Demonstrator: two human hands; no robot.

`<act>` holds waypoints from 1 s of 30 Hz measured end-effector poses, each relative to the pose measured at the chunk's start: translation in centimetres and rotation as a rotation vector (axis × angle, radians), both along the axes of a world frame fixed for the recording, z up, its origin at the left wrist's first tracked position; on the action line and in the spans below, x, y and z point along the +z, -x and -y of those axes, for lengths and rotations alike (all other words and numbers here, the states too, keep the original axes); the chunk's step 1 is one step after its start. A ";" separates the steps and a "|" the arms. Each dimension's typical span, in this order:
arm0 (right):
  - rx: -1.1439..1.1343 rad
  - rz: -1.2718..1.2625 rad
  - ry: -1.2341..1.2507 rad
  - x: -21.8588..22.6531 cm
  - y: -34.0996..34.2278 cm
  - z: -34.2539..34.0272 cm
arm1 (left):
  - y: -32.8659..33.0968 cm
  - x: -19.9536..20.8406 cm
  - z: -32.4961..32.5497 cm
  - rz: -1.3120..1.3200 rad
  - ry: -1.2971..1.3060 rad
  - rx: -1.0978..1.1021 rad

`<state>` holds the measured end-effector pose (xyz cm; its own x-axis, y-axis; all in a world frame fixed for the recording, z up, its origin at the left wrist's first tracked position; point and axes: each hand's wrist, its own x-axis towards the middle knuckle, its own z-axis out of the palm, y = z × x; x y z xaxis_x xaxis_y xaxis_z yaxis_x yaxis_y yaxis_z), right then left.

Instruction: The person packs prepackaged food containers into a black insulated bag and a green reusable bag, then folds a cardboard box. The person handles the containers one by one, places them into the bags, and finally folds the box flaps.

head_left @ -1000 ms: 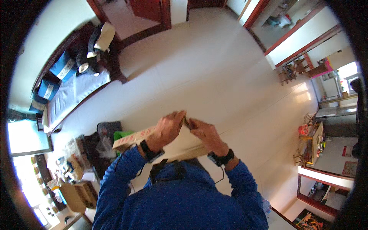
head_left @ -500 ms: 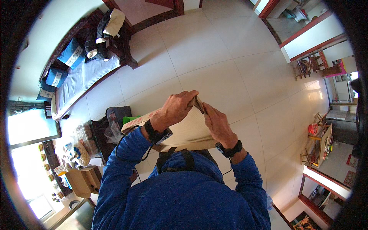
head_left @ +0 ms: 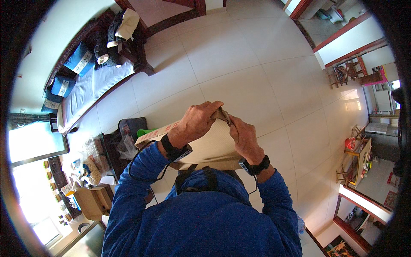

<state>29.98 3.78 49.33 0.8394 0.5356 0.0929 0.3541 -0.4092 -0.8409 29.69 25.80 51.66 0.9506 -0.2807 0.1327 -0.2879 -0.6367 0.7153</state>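
A brown cardboard box (head_left: 209,143) with red print on its left side stands against my front. My left hand (head_left: 195,122) grips its far edge, fingers pinching the crumpled cardboard at the corner. Close beside it, my right hand (head_left: 246,139) is closed on the same folded corner from the right. Between the two hands the cardboard bends up into a creased point. Both wrists wear black bands with small devices and cables. The inside of the box is hidden from me.
To the left are a dark chair (head_left: 132,128), a plastic bag (head_left: 126,147) and an open cardboard box (head_left: 92,201). A wooden sofa (head_left: 100,92) with blue cushions stands at far left. Pale floor tiles (head_left: 231,51) spread ahead; a wooden table (head_left: 359,165) is at right.
My right hand has turned slightly and its fingers have curled in tighter on the cardboard corner. The left hand stays nearly in place.
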 end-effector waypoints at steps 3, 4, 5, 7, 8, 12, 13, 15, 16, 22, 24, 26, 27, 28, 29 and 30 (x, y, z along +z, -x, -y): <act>-0.009 0.043 -0.001 -0.1 -0.1 0.1 | 0.1 0.0 0.0 0.040 0.029 -0.006; -0.011 0.068 -0.002 -0.1 -0.1 0.1 | 0.2 0.1 0.0 0.027 0.020 -0.007; -0.014 0.062 -0.007 -0.1 -0.1 0.1 | 0.2 0.1 0.0 0.014 0.012 -0.008; -0.023 0.043 -0.017 0.0 -0.2 0.0 | 0.3 0.1 0.0 0.026 0.001 -0.004; -0.028 0.046 -0.011 0.0 -0.2 -0.1 | 0.3 0.1 0.1 0.050 -0.001 0.001; -0.066 0.064 -0.028 0.2 -0.4 -0.5 | 0.5 0.3 0.2 0.038 0.012 0.021; -0.075 0.076 -0.033 0.2 -0.5 -0.6 | 0.5 0.4 0.2 0.047 0.001 0.023; -0.058 0.097 -0.040 0.3 -0.7 -0.6 | 0.6 0.5 0.1 0.059 -0.012 0.021; -0.042 0.104 -0.035 0.4 -0.8 -0.6 | 0.6 0.6 0.0 0.055 -0.012 0.020; -0.021 -0.021 -0.034 0.6 -1.0 0.0 | 0.9 0.2 -0.3 0.042 0.013 -0.002; 0.005 -0.045 -0.002 0.6 -1.2 0.1 | 0.9 0.0 -0.5 0.046 0.016 -0.006; 0.000 -0.066 0.019 0.6 -1.4 0.2 | 1.0 -0.1 -1.1 0.039 0.027 -0.052; -0.017 -0.072 0.021 0.6 -1.5 0.2 | 1.0 -0.1 -1.4 0.032 0.030 -0.077; -0.052 -0.086 0.039 0.6 -1.5 0.2 | 1.1 -0.1 -1.4 0.023 0.033 -0.078; -0.027 -0.051 0.042 0.7 -1.5 0.1 | 1.2 0.0 -1.5 0.018 0.032 -0.070; -0.025 -0.032 0.064 0.7 -1.3 0.0 | 1.4 0.1 -1.4 0.004 0.034 -0.065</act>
